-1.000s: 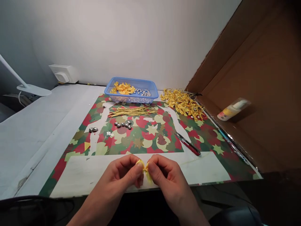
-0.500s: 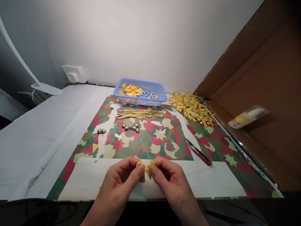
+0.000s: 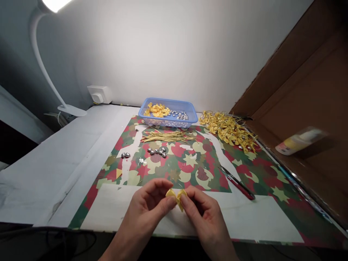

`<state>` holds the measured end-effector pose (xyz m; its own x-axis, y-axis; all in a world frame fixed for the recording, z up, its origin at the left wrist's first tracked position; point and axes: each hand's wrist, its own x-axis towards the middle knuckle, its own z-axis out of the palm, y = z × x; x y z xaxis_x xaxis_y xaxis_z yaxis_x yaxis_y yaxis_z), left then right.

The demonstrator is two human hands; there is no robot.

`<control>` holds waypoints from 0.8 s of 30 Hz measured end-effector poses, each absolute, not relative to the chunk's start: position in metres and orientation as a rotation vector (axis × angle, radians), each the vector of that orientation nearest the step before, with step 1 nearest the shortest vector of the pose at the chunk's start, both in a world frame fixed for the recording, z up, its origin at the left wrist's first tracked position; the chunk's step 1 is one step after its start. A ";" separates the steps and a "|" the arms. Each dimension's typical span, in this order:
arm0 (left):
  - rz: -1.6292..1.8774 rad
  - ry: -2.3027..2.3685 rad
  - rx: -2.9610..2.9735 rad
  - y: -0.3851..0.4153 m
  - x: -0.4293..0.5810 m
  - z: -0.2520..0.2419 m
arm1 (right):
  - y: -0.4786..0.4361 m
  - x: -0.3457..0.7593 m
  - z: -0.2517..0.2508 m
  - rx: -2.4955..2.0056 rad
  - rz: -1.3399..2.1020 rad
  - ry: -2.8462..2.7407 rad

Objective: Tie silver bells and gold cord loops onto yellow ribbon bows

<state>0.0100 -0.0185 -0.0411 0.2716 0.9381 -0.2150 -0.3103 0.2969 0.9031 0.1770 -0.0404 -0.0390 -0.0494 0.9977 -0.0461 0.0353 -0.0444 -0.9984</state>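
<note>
A small yellow ribbon bow [image 3: 178,199] is held up between my hands above the white sheet near the table's front edge. My left hand [image 3: 150,206] has its thumb on the bow's left loop, the fingers curled behind. On the other loop, my right hand [image 3: 202,210] pinches with thumb and index finger. Farther in lie several silver bells [image 3: 157,151] and a bundle of gold ties [image 3: 168,136]. A blue basket [image 3: 168,100] at the back holds yellow bows [image 3: 157,110] and small silver beads or bells [image 3: 181,115].
Finished-looking yellow bows with ties form a pile [image 3: 231,128] at the back right. Scissors or a similar red-and-black cutting tool [image 3: 239,185] lies right of my hands. A glue-like bottle [image 3: 299,141] rests by the cardboard wall [image 3: 304,90]. A white lamp [image 3: 43,65] stands left.
The camera view has shifted, bringing the lamp head into sight. My left index finger has lifted slightly from the bow, and more of the bow shows now.
</note>
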 end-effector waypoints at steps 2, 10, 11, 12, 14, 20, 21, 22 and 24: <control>0.999 0.882 0.891 -0.018 0.011 -0.040 | -0.040 0.176 -0.039 -1.233 1.264 -1.257; 1.043 0.845 0.900 -0.023 0.007 -0.044 | -0.042 0.177 -0.043 -1.196 1.241 -1.275; 1.032 0.851 0.893 -0.023 0.006 -0.045 | -0.043 0.177 -0.045 -1.188 1.242 -1.242; 1.014 0.861 0.881 -0.023 0.005 -0.046 | -0.043 0.177 -0.047 -1.172 1.253 -1.196; 0.980 0.886 0.844 -0.022 0.003 -0.048 | -0.043 0.177 -0.051 -1.116 1.282 -1.096; 1.004 0.899 0.744 -0.021 0.002 -0.049 | -0.048 0.177 -0.056 -1.214 1.173 -1.148; 1.008 0.887 0.729 -0.021 0.002 -0.048 | -0.049 0.177 -0.055 -1.261 1.143 -1.223; 1.007 0.874 0.715 -0.021 0.002 -0.047 | -0.049 0.177 -0.054 -1.294 1.102 -1.307; 0.990 0.852 0.703 -0.020 0.002 -0.046 | -0.048 0.178 -0.052 -1.298 0.982 -1.466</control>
<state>0.0022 -0.0200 -0.0463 0.2923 0.9133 -0.2837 -0.4166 0.3886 0.8219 0.1783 -0.0485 -0.0516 -0.0253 0.9918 0.1254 0.2616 0.1277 -0.9567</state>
